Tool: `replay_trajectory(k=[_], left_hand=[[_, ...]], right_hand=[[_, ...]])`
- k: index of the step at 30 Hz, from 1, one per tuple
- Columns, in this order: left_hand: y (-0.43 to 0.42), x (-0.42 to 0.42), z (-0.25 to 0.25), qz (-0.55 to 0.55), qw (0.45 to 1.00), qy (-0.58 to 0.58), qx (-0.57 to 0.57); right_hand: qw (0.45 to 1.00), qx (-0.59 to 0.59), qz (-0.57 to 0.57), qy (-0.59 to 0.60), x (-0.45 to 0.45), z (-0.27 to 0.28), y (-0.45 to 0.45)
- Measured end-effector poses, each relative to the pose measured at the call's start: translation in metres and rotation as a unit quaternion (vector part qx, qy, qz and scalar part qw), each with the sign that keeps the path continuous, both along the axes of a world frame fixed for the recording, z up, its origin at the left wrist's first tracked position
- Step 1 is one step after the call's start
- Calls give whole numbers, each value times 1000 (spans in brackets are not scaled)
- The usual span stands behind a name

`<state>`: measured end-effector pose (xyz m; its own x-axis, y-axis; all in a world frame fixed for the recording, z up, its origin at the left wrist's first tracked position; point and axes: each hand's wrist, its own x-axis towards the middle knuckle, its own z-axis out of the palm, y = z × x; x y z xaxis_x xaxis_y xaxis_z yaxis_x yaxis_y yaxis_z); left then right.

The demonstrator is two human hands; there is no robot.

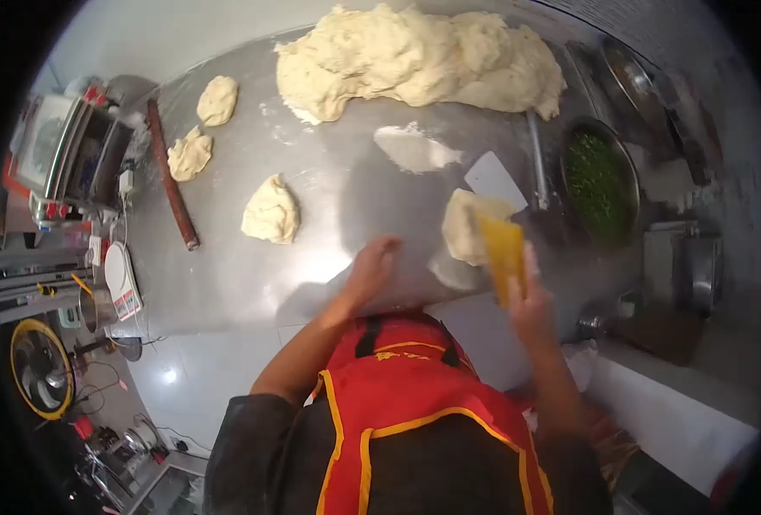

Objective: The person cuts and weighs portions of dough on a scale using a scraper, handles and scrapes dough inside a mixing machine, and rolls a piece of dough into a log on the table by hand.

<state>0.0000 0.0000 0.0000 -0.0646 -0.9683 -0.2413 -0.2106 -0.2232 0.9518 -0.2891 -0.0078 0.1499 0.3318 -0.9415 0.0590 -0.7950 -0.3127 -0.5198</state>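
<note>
My right hand (530, 300) is closed around a yellow dough scraper (504, 251), tilted over the right edge of a dough piece (463, 227); whether the two touch I cannot tell. Just behind that piece, a white scraper (494, 180) lies flat. Above the table's near edge, my left hand (373, 270) is open with fingers slightly bent and holds nothing. Farther left sits another dough piece (271, 210). Two smaller lumps, one dough lump (217, 100) and a second dough lump (190, 154), rest at the far left. A large dough mass (415, 60) spreads along the back.
The metal table (329, 172) carries a flour patch (416, 148). A brown rolling pin (171, 176) lies on the left, near a white scale (123, 279). On the right are a metal rod (538, 159) and a bowl of chopped greens (601, 180). A fan (42, 369) stands lower left.
</note>
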Motion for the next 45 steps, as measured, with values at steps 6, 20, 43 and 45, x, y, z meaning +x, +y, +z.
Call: replay_trajectory(k=[6,20,43,45], left_hand=[[-105,-110,31,-77,937,-280,-193],[-104,-134,36,-98,917,-370,-112],[-71,-99,58,-40,926,-319,-197],[-89,-104,44,-122,895,-382,-197]], right_hand=[[988,28,-132,-78,-59,6,-13],[996,86,5,-27,-34,-26,-55],[963,43,-180,-195,-74,-27,-1],[929,67,-259,-257,-85,-49,39]])
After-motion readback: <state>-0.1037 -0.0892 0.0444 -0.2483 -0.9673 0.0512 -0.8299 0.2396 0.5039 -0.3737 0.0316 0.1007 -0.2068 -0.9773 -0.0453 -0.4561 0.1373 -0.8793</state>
